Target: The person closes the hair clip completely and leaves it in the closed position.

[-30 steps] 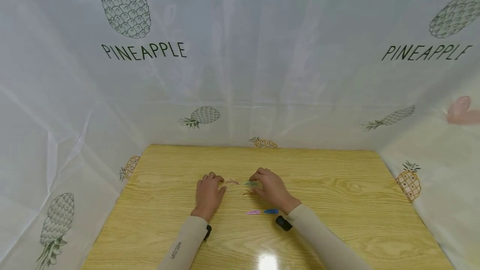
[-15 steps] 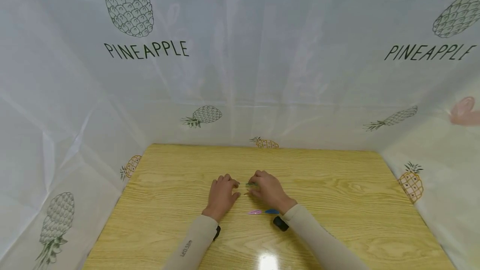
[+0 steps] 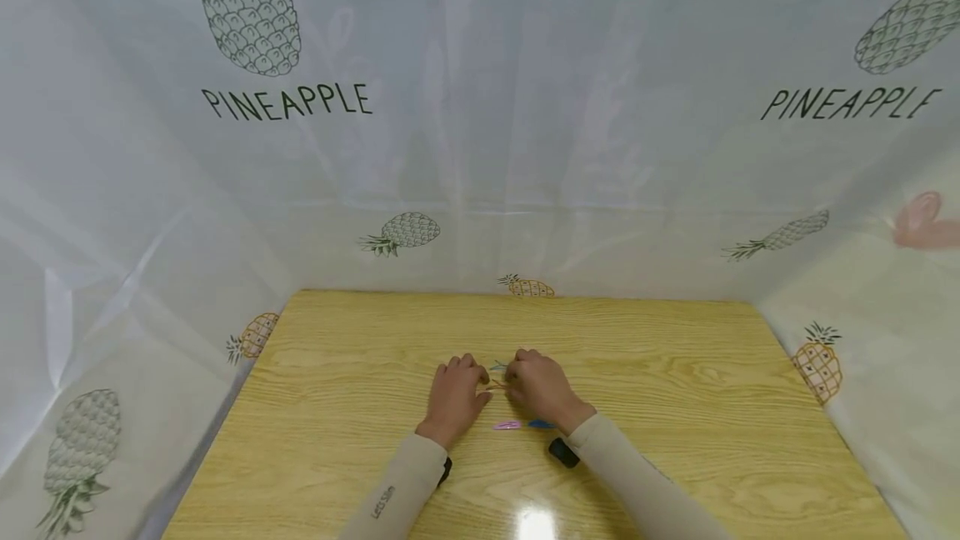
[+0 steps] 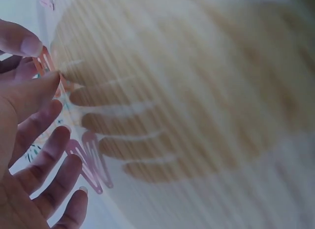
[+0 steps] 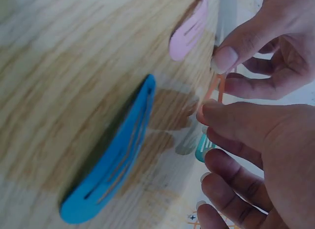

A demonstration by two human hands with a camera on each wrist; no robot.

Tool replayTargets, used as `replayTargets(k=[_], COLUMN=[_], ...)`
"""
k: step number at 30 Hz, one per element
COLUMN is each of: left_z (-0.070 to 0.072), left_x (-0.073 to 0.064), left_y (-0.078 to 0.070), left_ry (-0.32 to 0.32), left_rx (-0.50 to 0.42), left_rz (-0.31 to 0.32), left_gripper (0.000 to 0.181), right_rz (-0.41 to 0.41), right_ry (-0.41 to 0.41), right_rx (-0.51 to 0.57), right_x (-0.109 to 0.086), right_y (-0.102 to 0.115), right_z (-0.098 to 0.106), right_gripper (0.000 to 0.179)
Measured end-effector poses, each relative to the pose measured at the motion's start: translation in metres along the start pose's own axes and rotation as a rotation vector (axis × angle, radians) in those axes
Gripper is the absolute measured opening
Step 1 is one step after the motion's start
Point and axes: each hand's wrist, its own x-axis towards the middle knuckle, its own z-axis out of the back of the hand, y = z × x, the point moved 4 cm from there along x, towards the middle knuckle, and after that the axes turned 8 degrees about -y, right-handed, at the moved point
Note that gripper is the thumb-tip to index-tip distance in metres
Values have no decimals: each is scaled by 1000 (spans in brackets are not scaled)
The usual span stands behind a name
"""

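Both hands work on an orange snap hair clip [image 5: 221, 86], which shows as two spread strips in the right wrist view. My left hand [image 3: 455, 394] pinches one end between thumb and finger, its other fingers fanned out. The clip's near end is pinched by my right hand [image 3: 542, 386], the thumb [image 5: 231, 115] lying along it. Just beyond the fingers is a teal hair clip [image 5: 204, 147], partly hidden by the right hand. A dusty-pink clip [image 4: 91, 162] with its two strips apart lies by the left fingertips.
Nearer the body lie a pink hair clip [image 3: 507, 425] and a blue hair clip [image 5: 110, 160], side by side on the wooden table [image 3: 337, 457]. A white pineapple-printed sheet [image 3: 480, 148] hangs around the table's back and sides.
My left hand has moved right, from beside the dusty-pink clip to the orange clip close to the right hand. The right hand has shifted slightly toward me, from the teal clip to the orange one.
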Motion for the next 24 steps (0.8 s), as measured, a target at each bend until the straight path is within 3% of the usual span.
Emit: replayTargets(k=[10, 15, 24], left_z=[-2, -2, 4], left_x=[3, -1, -8], left_y=[-9, -8, -9], left_ry=[-6, -37, -87], left_rx=[54, 23, 11], left_rz=[-22, -18, -49], left_gripper=[7, 7, 27], right_rz=[-40, -63, -103], right_ry=[32, 13, -16], right_rx=[9, 48, 99], right_x=[-2, -5, -14], right_y=[-1, 0, 3], right_z=[-1, 2, 17], right_gripper=[11, 13, 15])
